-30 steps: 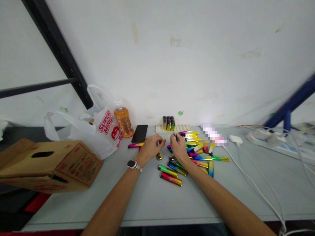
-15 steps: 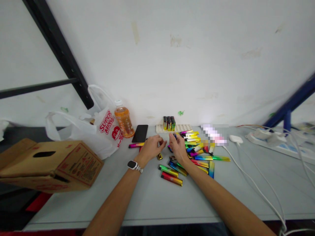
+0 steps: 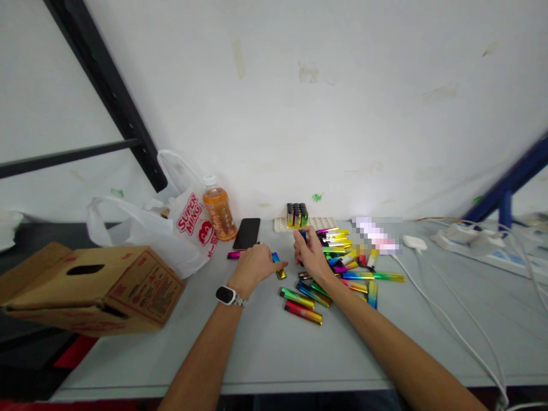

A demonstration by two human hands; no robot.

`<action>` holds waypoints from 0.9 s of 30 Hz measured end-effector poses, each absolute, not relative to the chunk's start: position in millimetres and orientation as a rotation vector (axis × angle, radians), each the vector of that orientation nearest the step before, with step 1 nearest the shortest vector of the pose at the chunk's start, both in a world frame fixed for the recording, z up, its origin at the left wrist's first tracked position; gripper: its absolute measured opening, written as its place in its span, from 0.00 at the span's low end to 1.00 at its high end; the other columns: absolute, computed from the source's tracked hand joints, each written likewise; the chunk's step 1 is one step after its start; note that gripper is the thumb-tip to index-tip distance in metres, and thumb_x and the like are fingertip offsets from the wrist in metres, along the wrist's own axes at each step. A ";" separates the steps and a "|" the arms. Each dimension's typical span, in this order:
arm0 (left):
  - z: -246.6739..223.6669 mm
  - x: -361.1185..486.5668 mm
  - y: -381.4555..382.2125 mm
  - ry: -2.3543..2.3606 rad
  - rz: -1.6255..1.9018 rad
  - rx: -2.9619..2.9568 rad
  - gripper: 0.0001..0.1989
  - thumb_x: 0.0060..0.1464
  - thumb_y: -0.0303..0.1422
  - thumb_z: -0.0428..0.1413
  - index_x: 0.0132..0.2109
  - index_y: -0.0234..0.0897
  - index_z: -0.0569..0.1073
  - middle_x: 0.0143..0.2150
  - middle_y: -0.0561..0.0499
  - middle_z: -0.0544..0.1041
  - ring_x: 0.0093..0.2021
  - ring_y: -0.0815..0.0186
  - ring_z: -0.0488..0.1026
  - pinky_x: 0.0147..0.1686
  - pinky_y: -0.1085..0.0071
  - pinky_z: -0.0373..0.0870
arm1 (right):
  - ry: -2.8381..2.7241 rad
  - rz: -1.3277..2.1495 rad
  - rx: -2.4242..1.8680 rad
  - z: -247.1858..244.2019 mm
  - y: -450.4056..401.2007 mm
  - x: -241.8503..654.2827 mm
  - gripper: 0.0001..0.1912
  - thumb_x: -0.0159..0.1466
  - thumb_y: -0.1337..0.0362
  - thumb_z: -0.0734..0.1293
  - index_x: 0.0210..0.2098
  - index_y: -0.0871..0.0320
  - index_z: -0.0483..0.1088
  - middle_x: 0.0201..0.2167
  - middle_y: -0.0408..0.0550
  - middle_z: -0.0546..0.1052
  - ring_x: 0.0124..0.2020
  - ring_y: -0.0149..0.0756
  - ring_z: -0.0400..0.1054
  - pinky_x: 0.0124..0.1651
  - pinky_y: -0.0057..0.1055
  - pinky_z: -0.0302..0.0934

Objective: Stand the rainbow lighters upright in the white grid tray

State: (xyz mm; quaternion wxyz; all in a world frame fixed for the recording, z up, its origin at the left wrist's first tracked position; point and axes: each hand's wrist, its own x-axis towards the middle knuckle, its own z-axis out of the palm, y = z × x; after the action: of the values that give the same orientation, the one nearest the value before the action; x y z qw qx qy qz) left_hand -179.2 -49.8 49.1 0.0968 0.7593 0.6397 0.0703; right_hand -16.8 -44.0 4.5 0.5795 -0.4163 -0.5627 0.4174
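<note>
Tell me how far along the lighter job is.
Looks done: a tight block of lighters standing upright on the pale studded base. In hand: the right hand holds a blue item, mostly hidden; the left hand is at a blue-gold lighter, grip unclear. Apparently left: many loose lighters lying on the table. I'd judge it well short of finished.

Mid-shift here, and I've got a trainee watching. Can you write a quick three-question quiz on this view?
1. Which lie beside the right hand?
(a) cardboard boxes
(b) loose lighters
(c) plastic bags
2. True or false: the watch is on the right wrist.
3. Fill in the blank: the grouped lighters on the cream pad stand ____ (upright or sideways).

Key: 1: b. 2: false, the watch is on the left wrist. 3: upright.
</note>
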 end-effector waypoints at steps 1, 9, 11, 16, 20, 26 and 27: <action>49.0 -178.7 -50.9 1.895 0.190 2.242 0.22 0.50 0.53 0.60 0.25 0.38 0.77 0.29 0.39 0.81 0.36 0.51 0.80 0.33 0.66 0.68 | -1.334 0.986 -0.943 7.4 -44.5 -16.6 0.16 0.67 0.46 0.62 0.43 0.50 0.59 0.20 0.32 0.64 0.19 0.30 0.59 0.26 0.27 0.60; 45.5 -167.4 -51.9 1.944 0.202 2.254 0.17 0.54 0.47 0.59 0.31 0.37 0.79 0.36 0.36 0.82 0.43 0.48 0.80 0.40 0.62 0.72 | -1.641 0.511 -1.061 29.1 -15.1 2.5 0.14 0.62 0.50 0.70 0.36 0.56 0.75 0.39 0.47 0.73 0.36 0.36 0.67 0.41 0.34 0.62; 42.8 -164.9 -51.5 1.943 0.219 2.257 0.17 0.54 0.47 0.59 0.32 0.36 0.79 0.37 0.36 0.82 0.43 0.48 0.80 0.40 0.62 0.72 | -1.734 0.514 -1.064 35.2 0.5 7.2 0.14 0.62 0.52 0.69 0.37 0.56 0.76 0.33 0.46 0.74 0.32 0.35 0.66 0.39 0.34 0.61; 34.0 -161.0 -49.2 1.943 0.292 2.274 0.14 0.55 0.44 0.59 0.34 0.37 0.78 0.38 0.39 0.82 0.43 0.52 0.80 0.40 0.65 0.72 | -1.871 0.342 -1.080 49.3 33.9 9.6 0.14 0.61 0.62 0.68 0.47 0.55 0.72 0.32 0.44 0.77 0.30 0.35 0.67 0.39 0.33 0.60; 32.1 -158.6 -48.8 1.932 0.294 2.270 0.12 0.55 0.42 0.58 0.36 0.37 0.78 0.37 0.40 0.82 0.42 0.53 0.80 0.39 0.66 0.71 | -2.068 0.122 -1.157 49.6 48.8 8.7 0.08 0.62 0.66 0.68 0.42 0.56 0.71 0.33 0.47 0.79 0.32 0.38 0.69 0.41 0.34 0.58; 31.4 -157.7 -49.1 1.879 0.372 2.318 0.12 0.58 0.40 0.56 0.37 0.36 0.77 0.36 0.40 0.82 0.42 0.53 0.80 0.40 0.65 0.70 | -2.142 -0.092 -1.256 37.7 57.8 11.5 0.06 0.66 0.62 0.67 0.42 0.55 0.72 0.42 0.53 0.81 0.46 0.48 0.69 0.49 0.42 0.54; 30.6 -157.8 -48.6 1.872 0.393 2.324 0.12 0.59 0.40 0.56 0.37 0.37 0.77 0.37 0.41 0.82 0.42 0.53 0.80 0.41 0.65 0.70 | -2.137 -0.106 -1.260 36.4 58.4 11.8 0.06 0.66 0.62 0.67 0.42 0.55 0.72 0.43 0.53 0.81 0.47 0.49 0.68 0.50 0.42 0.54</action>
State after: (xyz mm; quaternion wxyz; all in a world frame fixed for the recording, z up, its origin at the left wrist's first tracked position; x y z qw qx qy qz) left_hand -157.8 -48.6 30.6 0.0657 0.7703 0.6207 0.1303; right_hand 11.8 58.4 36.4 0.3232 -0.4803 -0.8144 -0.0403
